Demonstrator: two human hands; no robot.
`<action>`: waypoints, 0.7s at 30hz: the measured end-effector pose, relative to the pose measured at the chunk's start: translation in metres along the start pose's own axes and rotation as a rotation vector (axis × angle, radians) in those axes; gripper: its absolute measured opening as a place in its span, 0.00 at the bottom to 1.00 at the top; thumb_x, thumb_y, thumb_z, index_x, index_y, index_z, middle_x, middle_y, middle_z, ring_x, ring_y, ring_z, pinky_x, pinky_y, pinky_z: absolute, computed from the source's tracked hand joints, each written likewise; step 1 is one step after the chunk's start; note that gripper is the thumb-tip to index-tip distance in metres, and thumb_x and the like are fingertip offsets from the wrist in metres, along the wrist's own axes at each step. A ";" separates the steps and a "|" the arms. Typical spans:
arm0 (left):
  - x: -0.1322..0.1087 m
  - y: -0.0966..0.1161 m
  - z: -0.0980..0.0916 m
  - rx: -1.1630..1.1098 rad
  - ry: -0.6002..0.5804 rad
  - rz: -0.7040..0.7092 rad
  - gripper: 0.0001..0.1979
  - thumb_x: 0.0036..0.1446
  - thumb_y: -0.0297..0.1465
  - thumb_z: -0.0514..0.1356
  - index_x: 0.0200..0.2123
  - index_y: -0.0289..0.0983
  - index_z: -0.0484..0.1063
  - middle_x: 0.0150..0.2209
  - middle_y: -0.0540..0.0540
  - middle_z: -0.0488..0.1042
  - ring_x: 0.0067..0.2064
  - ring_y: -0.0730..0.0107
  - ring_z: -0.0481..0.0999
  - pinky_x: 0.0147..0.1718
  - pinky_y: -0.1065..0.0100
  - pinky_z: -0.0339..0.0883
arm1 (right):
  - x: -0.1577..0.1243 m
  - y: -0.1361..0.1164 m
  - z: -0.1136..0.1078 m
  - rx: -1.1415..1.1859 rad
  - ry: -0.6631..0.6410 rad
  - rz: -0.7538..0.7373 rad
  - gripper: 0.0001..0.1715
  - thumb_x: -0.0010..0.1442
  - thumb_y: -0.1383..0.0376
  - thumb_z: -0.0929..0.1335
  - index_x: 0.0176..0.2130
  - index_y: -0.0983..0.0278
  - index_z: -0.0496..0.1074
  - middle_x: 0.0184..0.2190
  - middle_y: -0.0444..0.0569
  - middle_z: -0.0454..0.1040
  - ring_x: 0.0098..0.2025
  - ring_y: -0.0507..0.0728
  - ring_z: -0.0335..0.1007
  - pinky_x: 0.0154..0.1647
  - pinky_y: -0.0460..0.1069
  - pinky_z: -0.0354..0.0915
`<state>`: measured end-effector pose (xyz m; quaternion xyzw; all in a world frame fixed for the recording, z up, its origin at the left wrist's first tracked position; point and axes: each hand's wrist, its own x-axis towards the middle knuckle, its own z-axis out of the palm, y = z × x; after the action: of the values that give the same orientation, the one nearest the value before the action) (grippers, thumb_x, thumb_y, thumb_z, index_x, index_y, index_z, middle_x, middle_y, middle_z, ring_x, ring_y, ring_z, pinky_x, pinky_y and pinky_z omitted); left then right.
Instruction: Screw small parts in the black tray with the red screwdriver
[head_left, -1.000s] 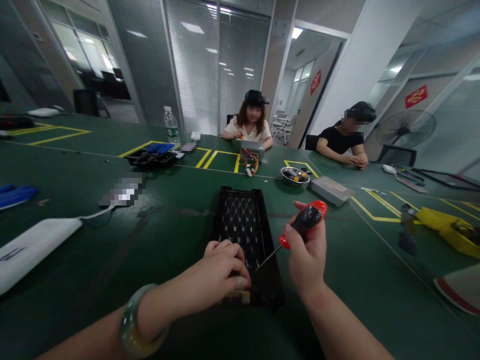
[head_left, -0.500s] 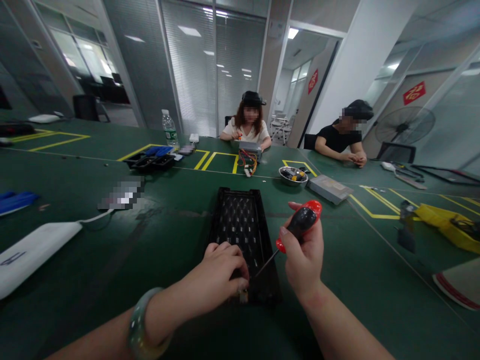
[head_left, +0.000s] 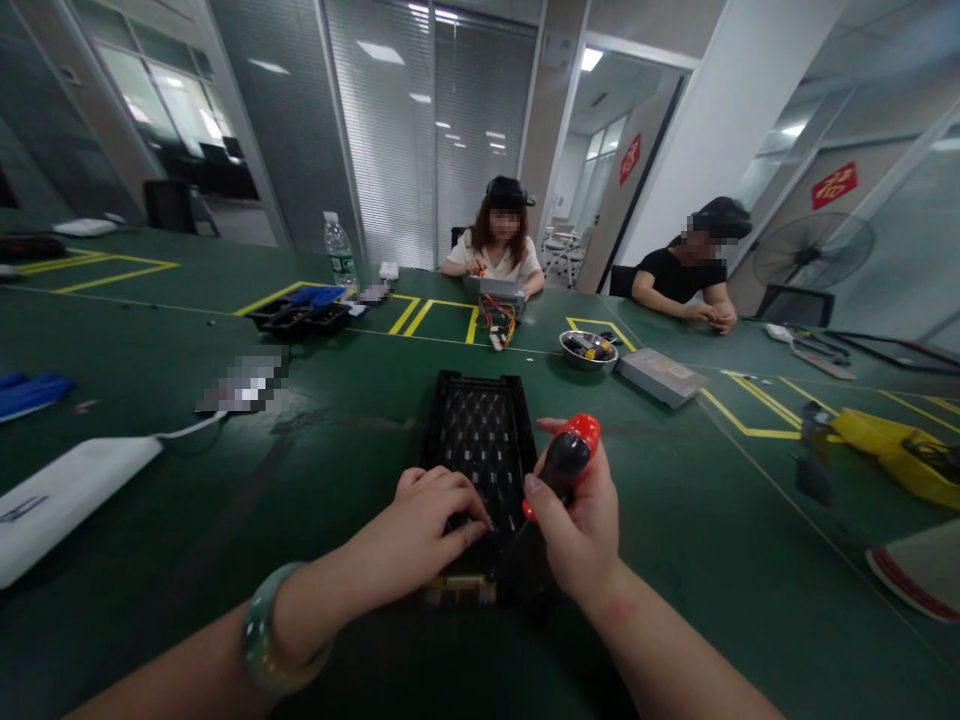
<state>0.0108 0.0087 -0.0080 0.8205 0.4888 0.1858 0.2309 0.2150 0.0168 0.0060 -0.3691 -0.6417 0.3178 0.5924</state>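
The green desk point(head_left: 720, 560) extends forward, with two seated co-workers point(head_left: 502, 245) point(head_left: 679, 275) at its far side. A steel bowl point(head_left: 588, 350) of small parts and a grey metal box point(head_left: 660, 378) lie beyond the work area. At centre, a black perforated plastic tray point(head_left: 480, 440) lies flat on the desk, a brass-coloured strip point(head_left: 459, 590) showing at its near end. The left hand point(head_left: 427, 520), wearing a jade bangle point(head_left: 262, 630), rests on the tray with the fingers curled together. The right hand point(head_left: 577, 530), just beside the tray, has the fingers clamped around a red-and-black screwdriver point(head_left: 566, 465), whose tip cannot be made out.
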 end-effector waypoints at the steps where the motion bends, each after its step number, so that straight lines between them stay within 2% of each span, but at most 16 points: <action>1: 0.000 0.000 0.000 -0.001 -0.001 0.002 0.04 0.64 0.34 0.62 0.40 0.45 0.78 0.45 0.51 0.77 0.51 0.58 0.70 0.53 0.55 0.51 | 0.000 0.001 0.000 -0.007 -0.025 0.001 0.27 0.60 0.65 0.71 0.57 0.56 0.67 0.41 0.48 0.73 0.36 0.57 0.70 0.38 0.54 0.67; 5: 0.000 0.000 0.000 0.002 0.000 0.016 0.05 0.64 0.34 0.61 0.41 0.45 0.78 0.45 0.50 0.78 0.51 0.58 0.70 0.53 0.55 0.51 | 0.000 0.003 0.000 -0.021 -0.063 0.009 0.27 0.61 0.66 0.70 0.58 0.56 0.66 0.43 0.48 0.73 0.37 0.58 0.71 0.38 0.54 0.66; 16: -0.001 -0.002 0.000 0.009 -0.001 0.016 0.05 0.64 0.34 0.61 0.40 0.44 0.78 0.45 0.50 0.77 0.51 0.59 0.70 0.53 0.55 0.50 | 0.001 -0.002 0.001 0.024 0.050 0.012 0.28 0.57 0.64 0.71 0.57 0.56 0.68 0.35 0.46 0.70 0.32 0.58 0.67 0.34 0.54 0.67; 21: -0.001 -0.002 -0.001 0.012 -0.005 0.023 0.05 0.65 0.34 0.60 0.40 0.44 0.77 0.44 0.50 0.78 0.51 0.59 0.71 0.53 0.55 0.50 | 0.004 0.001 0.002 0.017 0.061 0.034 0.27 0.58 0.65 0.71 0.57 0.56 0.67 0.33 0.44 0.68 0.30 0.56 0.65 0.33 0.53 0.66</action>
<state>0.0086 0.0084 -0.0083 0.8280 0.4796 0.1836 0.2252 0.2133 0.0207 0.0073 -0.3843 -0.6142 0.3220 0.6094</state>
